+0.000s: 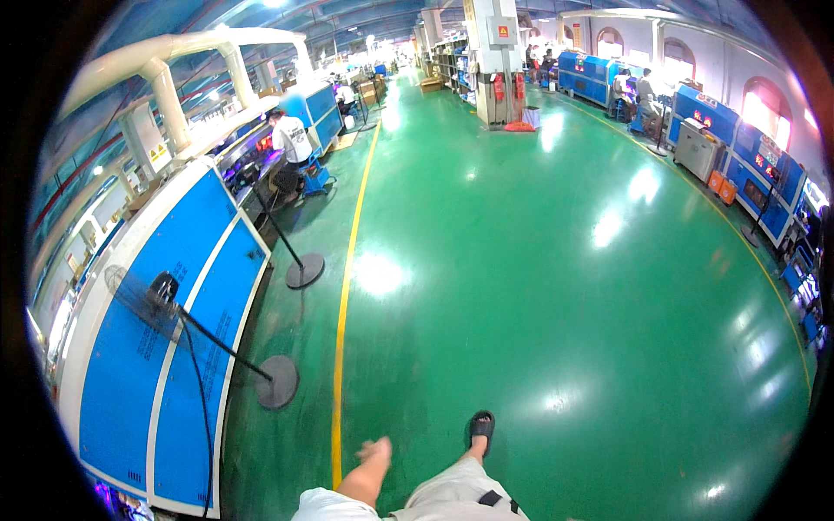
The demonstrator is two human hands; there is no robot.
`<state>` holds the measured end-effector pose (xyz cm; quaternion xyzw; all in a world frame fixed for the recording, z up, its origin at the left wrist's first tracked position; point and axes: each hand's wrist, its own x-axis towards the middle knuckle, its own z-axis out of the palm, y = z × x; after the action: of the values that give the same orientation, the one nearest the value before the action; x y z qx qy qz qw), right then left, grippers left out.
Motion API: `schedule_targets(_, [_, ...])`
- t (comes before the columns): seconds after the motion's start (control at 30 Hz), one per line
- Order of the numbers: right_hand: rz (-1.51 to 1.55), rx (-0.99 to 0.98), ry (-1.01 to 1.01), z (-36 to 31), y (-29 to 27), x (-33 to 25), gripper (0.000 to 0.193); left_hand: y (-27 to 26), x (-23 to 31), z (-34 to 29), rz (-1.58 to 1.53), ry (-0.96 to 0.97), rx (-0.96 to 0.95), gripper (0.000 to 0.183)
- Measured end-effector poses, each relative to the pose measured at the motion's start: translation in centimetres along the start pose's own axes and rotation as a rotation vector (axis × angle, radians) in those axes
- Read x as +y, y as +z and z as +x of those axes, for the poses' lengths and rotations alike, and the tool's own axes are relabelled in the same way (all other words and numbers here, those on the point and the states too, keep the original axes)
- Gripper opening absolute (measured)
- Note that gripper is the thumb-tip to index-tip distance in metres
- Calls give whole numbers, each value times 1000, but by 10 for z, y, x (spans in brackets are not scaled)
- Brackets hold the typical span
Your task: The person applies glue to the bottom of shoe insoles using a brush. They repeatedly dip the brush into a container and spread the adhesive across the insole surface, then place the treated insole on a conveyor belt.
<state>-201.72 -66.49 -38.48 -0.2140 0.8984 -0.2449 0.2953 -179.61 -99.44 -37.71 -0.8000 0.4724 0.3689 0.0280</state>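
Note:
My left hand (375, 451) hangs low beside my body, above the green floor (486, 304) and just right of the yellow line (340, 347). Its fingers look loose and partly apart, a little blurred, and nothing shows in them. It touches nothing. My right hand is out of view. At the bottom, my light shorts (460, 491) show, with one foot in a dark slide sandal (481, 425) out in front on the floor.
Left of the line stand a blue and white machine cabinet (195, 286) and a pedestal fan, its round base (277, 382) on the floor. Another round base (305, 271) lies beyond. Ahead is a pillar (499, 69). A seated person (291, 143) works left; blue machines (582, 74) line the right.

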Motion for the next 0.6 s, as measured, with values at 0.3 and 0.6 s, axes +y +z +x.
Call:
schedule_targets(0.3, [452,327,591,85,-67,100,64,39,28,150,94,-88,342,48])
schedule_targets(0.6, [1149,117,428,217,-88,-101,80,257,291,-100,-19,705,-736,59])
